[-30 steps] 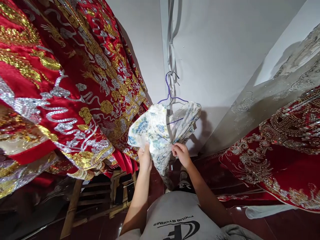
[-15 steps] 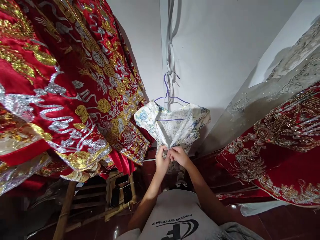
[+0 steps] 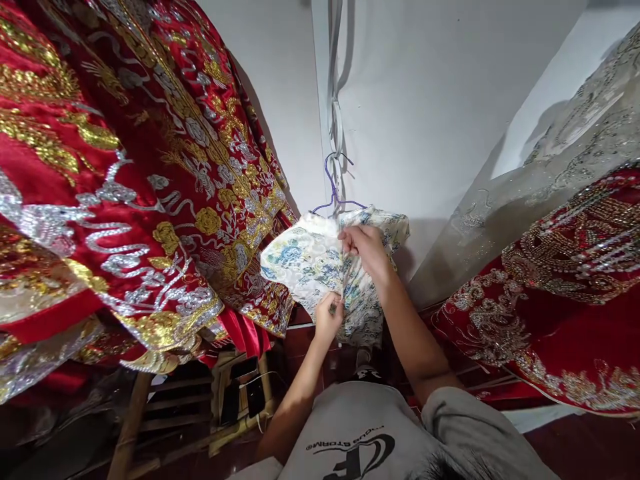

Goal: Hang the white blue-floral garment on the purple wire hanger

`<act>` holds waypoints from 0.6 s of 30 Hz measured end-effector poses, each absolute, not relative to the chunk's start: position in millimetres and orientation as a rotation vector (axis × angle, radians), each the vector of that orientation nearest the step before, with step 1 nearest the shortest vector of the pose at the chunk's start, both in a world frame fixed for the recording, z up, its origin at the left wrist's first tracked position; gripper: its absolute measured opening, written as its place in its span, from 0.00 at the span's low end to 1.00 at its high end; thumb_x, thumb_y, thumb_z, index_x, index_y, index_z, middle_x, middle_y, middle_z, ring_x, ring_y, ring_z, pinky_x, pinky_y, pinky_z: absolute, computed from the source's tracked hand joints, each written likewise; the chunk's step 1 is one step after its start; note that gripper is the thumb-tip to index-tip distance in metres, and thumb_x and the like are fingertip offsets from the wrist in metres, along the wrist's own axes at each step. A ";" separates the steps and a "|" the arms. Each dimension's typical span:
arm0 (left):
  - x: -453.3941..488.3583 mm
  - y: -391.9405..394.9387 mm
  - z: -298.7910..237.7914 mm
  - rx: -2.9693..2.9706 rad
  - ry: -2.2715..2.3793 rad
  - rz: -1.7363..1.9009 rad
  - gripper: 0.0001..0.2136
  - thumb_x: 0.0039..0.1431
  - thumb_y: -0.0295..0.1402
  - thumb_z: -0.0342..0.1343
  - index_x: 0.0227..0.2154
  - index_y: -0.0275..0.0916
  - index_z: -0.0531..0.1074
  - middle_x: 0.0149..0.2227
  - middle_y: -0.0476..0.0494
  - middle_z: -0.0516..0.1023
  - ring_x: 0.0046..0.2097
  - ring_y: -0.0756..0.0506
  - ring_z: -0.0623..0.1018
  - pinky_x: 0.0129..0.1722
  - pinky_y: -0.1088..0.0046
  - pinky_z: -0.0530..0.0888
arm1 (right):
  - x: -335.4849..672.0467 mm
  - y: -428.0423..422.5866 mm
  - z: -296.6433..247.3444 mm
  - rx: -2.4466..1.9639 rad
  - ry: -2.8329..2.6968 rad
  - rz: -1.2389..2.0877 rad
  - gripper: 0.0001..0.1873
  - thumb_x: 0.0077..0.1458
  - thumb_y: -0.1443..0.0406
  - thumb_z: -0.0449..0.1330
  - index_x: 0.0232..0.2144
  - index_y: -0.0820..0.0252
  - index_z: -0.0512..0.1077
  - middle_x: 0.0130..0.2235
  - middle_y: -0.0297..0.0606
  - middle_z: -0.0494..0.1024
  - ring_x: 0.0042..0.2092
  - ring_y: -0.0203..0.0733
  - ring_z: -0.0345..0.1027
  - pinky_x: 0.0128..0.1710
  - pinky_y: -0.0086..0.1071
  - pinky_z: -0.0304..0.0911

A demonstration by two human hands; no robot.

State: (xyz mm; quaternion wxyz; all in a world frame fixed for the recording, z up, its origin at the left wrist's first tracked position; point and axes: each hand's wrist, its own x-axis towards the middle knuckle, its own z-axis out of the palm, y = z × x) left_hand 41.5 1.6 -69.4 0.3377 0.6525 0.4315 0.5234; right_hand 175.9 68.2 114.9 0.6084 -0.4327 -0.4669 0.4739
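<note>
A white dress [image 3: 305,260] with blue and yellow flowers hangs on a thin purple hanger [image 3: 334,193], its zipper [image 3: 343,267] running down the middle. My right hand [image 3: 367,250] is closed in a pinch at the upper end of this zipper, near the neckline; the pull itself is hidden by the fingers. Lower down, my left hand [image 3: 329,313] pinches the fabric beside the closure. The two edges of the dress lie together between my hands.
Red embroidered garments [image 3: 200,167] hang close on the left. On the right hang a beaded red garment [image 3: 565,287] and a pale sheer one [image 3: 500,200]. White straps [image 3: 335,120] hold the hanger against the wall. Phones [image 3: 255,397] lie on a bamboo chair [image 3: 225,437] at lower left.
My right hand has moved up along the zipper to the neckline, and the open V of the dress has closed. My left hand has stayed low, gripping the fabric.
</note>
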 end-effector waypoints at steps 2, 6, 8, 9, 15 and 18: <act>40.5 4.3 -71.8 1.692 1.128 1.335 0.11 0.60 0.34 0.56 0.23 0.40 0.67 0.27 0.48 0.69 0.30 0.48 0.69 0.34 0.73 0.67 | 171.1 72.9 125.6 -0.984 -1.090 1.070 0.12 0.53 0.61 0.59 0.21 0.60 0.71 0.17 0.31 0.68 0.19 0.29 0.57 0.17 0.23 0.46; 31.4 15.3 -37.2 1.640 1.087 1.274 0.05 0.58 0.34 0.59 0.30 0.39 0.75 0.30 0.46 0.76 0.33 0.46 0.75 0.39 0.71 0.71 | 166.7 63.2 125.5 -0.937 -1.171 1.070 0.11 0.56 0.61 0.58 0.24 0.60 0.71 0.17 0.28 0.67 0.18 0.28 0.54 0.18 0.24 0.47; 26.0 26.3 2.2 1.679 1.032 1.383 0.10 0.60 0.34 0.60 0.43 0.39 0.77 0.36 0.43 0.80 0.38 0.45 0.78 0.45 0.68 0.73 | 167.3 55.4 122.9 -0.925 -1.209 1.060 0.12 0.57 0.60 0.58 0.24 0.59 0.71 0.17 0.28 0.67 0.18 0.28 0.54 0.18 0.24 0.48; 23.8 33.1 24.7 1.733 1.014 1.487 0.14 0.63 0.35 0.59 0.50 0.39 0.76 0.38 0.42 0.80 0.40 0.45 0.78 0.47 0.66 0.73 | 168.0 52.2 122.6 -0.929 -1.227 1.049 0.13 0.58 0.59 0.58 0.24 0.59 0.71 0.17 0.28 0.67 0.18 0.29 0.55 0.19 0.24 0.49; 25.6 68.8 126.0 2.271 1.002 1.559 0.11 0.70 0.38 0.53 0.43 0.38 0.77 0.40 0.42 0.79 0.41 0.46 0.77 0.45 0.68 0.73 | 170.3 53.2 122.1 -0.934 -1.307 0.953 0.13 0.59 0.62 0.55 0.23 0.58 0.71 0.17 0.28 0.66 0.18 0.30 0.55 0.20 0.25 0.50; 25.8 73.9 139.4 2.387 1.035 1.560 0.11 0.71 0.37 0.52 0.37 0.36 0.75 0.37 0.43 0.78 0.40 0.46 0.76 0.44 0.69 0.72 | 167.9 63.0 103.4 -1.013 -1.298 0.870 0.14 0.56 0.65 0.54 0.20 0.58 0.69 0.16 0.28 0.65 0.19 0.31 0.56 0.23 0.27 0.51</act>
